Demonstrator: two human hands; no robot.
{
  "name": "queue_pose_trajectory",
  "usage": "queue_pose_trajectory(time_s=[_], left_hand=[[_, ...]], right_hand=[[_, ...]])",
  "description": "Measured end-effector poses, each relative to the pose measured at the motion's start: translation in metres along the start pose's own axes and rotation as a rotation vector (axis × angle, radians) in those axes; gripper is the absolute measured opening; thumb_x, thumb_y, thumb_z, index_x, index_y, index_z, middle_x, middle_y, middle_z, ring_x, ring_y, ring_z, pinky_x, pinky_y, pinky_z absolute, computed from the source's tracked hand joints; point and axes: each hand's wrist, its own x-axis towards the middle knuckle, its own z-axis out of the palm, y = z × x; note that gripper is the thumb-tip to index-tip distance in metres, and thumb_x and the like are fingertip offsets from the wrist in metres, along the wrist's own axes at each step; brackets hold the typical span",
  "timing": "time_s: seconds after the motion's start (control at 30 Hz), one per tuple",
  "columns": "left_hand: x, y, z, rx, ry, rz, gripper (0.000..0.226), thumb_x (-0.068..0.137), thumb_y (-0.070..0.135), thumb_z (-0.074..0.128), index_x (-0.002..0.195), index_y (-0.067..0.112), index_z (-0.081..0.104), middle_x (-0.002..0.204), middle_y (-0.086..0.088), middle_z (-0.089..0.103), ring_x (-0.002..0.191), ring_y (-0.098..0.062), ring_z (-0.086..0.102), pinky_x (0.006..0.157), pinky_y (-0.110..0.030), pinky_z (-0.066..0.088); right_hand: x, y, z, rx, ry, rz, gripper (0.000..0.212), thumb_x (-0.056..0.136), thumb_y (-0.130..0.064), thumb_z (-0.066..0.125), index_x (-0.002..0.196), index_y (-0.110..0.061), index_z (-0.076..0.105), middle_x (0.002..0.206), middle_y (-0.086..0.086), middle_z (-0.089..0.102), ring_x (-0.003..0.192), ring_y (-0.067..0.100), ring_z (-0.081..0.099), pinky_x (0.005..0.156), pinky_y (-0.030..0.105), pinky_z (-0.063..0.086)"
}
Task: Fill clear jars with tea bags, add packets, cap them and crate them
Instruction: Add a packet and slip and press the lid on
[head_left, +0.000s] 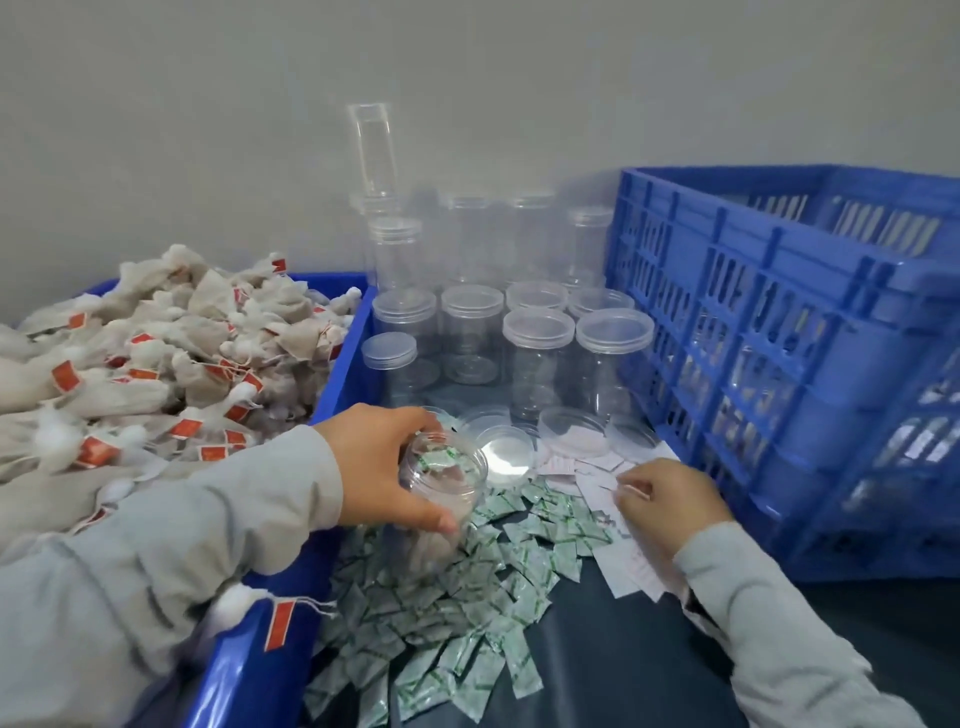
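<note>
My left hand (387, 465) grips an uncapped clear jar (441, 486) near its mouth, holding it tilted over a spread of small green-and-white packets (462, 613). My right hand (670, 499) rests at a pile of white paper slips (597, 475), fingers curled and pinching at one. A heap of cloth tea bags (156, 374) with red tags fills the blue bin (345, 374) at left. Loose clear lids (571, 431) lie behind the packets.
Several capped empty jars (540, 353) stand in rows at the back centre, with a tall stack behind them. A large blue slatted crate (779, 338) occupies the right side. A grey wall closes off the back. The table surface (623, 665) is dark.
</note>
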Motion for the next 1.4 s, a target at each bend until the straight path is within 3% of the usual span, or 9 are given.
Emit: queue_pose_trajectory(time_s=[0.13,0.2,0.33,0.53,0.87,0.97,1.07,1.2,1.4], left_hand=[[-0.002,0.001,0.0,0.002,0.012,-0.01,0.101,0.035,0.081,0.062,0.124,0.035,0.045,0.093,0.025,0.052,0.086,0.001,0.054,0.071,-0.007,0.037],[-0.002,0.001,0.0,0.018,0.014,-0.014,0.106,0.032,0.083,0.057,0.125,0.035,0.044,0.094,0.024,0.052,0.087,0.0,0.054,0.073,-0.01,0.037],[-0.001,0.001,0.0,0.033,0.018,-0.007,0.11,0.028,0.085,0.051,0.125,0.033,0.045,0.094,0.023,0.052,0.088,-0.001,0.054,0.076,-0.011,0.038],[-0.002,0.003,-0.001,0.027,0.011,-0.003,0.108,0.027,0.085,0.05,0.122,0.034,0.046,0.087,0.026,0.048,0.086,0.002,0.052,0.07,-0.006,0.034],[-0.003,0.006,-0.003,0.035,-0.014,-0.019,0.109,0.027,0.084,0.05,0.123,0.031,0.046,0.099,0.019,0.054,0.094,-0.004,0.056,0.082,-0.014,0.04],[-0.004,0.006,-0.003,0.04,-0.024,-0.023,0.11,0.028,0.084,0.05,0.124,0.031,0.045,0.101,0.018,0.055,0.094,-0.003,0.054,0.081,-0.014,0.039],[-0.005,0.006,-0.003,0.049,-0.021,-0.025,0.109,0.028,0.084,0.05,0.124,0.032,0.045,0.101,0.018,0.055,0.093,-0.002,0.053,0.081,-0.013,0.038],[-0.004,0.006,-0.003,0.045,-0.026,-0.027,0.11,0.027,0.084,0.049,0.124,0.032,0.045,0.106,0.016,0.058,0.092,-0.003,0.053,0.081,-0.014,0.039],[-0.004,0.005,-0.002,0.041,-0.034,-0.037,0.112,0.027,0.085,0.05,0.125,0.032,0.045,0.111,0.013,0.06,0.092,-0.004,0.054,0.082,-0.015,0.04]], right_hand=[[-0.001,-0.004,0.007,-0.162,-0.063,-0.058,0.043,0.082,-0.035,0.067,0.119,-0.012,0.063,0.128,0.005,0.056,0.121,0.022,0.046,0.098,0.022,0.029],[-0.002,-0.004,0.008,-0.158,-0.058,-0.063,0.055,0.082,-0.035,0.068,0.131,-0.016,0.054,0.137,0.002,0.05,0.129,0.019,0.041,0.103,0.021,0.025],[-0.005,-0.002,0.006,-0.07,-0.033,-0.053,0.063,0.081,-0.03,0.071,0.138,-0.021,0.046,0.14,-0.003,0.049,0.128,0.014,0.044,0.099,0.017,0.028],[-0.01,0.002,0.006,0.031,-0.008,-0.059,0.057,0.078,-0.02,0.072,0.132,-0.026,0.053,0.129,-0.004,0.059,0.119,0.012,0.053,0.099,0.02,0.036],[-0.011,0.003,0.006,0.091,0.043,-0.16,0.049,0.076,-0.007,0.07,0.123,-0.018,0.06,0.118,0.0,0.06,0.091,0.007,0.053,0.091,0.013,0.037],[-0.012,0.001,0.006,0.22,0.101,-0.142,0.053,0.074,0.003,0.062,0.124,-0.017,0.059,0.106,0.001,0.062,0.088,0.013,0.058,0.086,0.017,0.042],[-0.012,-0.001,0.007,0.279,0.149,-0.128,0.055,0.074,0.009,0.054,0.122,-0.018,0.06,0.097,-0.001,0.06,0.081,0.01,0.059,0.071,0.003,0.039],[-0.014,-0.004,0.005,0.437,0.245,-0.156,0.051,0.072,0.015,0.061,0.112,-0.016,0.065,0.089,-0.007,0.058,0.075,0.003,0.06,0.076,0.013,0.048],[-0.021,-0.015,0.002,0.769,0.282,-0.224,0.045,0.073,0.012,0.07,0.086,-0.031,0.063,0.09,0.0,0.062,0.071,-0.006,0.062,0.063,0.005,0.048]])
